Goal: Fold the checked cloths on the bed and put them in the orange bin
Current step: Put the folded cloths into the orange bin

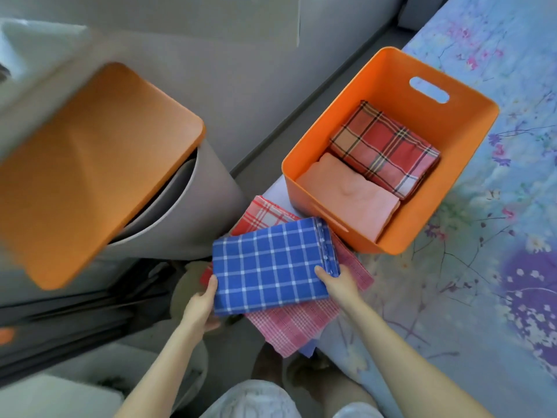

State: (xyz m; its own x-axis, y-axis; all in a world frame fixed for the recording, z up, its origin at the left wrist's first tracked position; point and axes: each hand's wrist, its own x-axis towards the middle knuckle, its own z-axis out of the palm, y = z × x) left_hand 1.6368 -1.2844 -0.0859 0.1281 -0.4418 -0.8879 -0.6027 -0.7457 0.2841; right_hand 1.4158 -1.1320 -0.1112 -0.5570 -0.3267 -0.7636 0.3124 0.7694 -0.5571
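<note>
The bed (482, 206) is carrying the orange bin (376, 95), which is already holding a folded red checked cloth (382, 149) and a folded pink cloth (346, 194) side by side. The folded blue cloth (268, 263) is sitting just beside the bin, over red cloths (295, 321) that are seemingly still waiting. The left hand (200, 306) and the right hand (337, 285) are gripping its opposite edges.

A blue checked cloth (268, 263), folded into a flat rectangle, sits above a spread pink checked cloth (295, 324) and a red checked cloth (262, 212) at the edge of the bed (452, 282), just beside the orange bin (376, 86), which holds a folded red plaid cloth (385, 149) and a folded plain pink cloth (349, 191).
</note>
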